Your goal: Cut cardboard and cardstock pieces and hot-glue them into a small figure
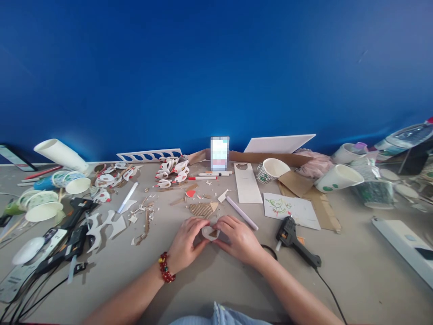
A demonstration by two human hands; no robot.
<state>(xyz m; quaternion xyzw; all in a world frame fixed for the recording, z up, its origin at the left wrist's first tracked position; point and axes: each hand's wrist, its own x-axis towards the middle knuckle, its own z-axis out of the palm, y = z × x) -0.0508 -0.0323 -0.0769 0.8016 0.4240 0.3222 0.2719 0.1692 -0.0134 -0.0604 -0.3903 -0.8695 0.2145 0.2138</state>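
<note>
Between my hands is a small rounded white cutout (207, 233) with a brown cardboard patch on it. My left hand (189, 239) pinches its left side, and a beaded bracelet circles that wrist. Fingers of my right hand (237, 237) close on its right side. Just beyond my hands lies a piece of corrugated cardboard (203, 209). A pale lilac pen (241, 213) slants beside my right hand. Farther off sit a red scrap (191, 193) and several white bird-like cutouts (172, 171) with red marks.
On the right a black glue gun (294, 241) with a cord rests near a drawing on paper (291, 210). Paper cups (340, 177) stand beyond it. More glue guns (74, 241), cables and white scraps (108, 225) crowd the left. A lit, blurred screen (219, 153) stands by the blue wall.
</note>
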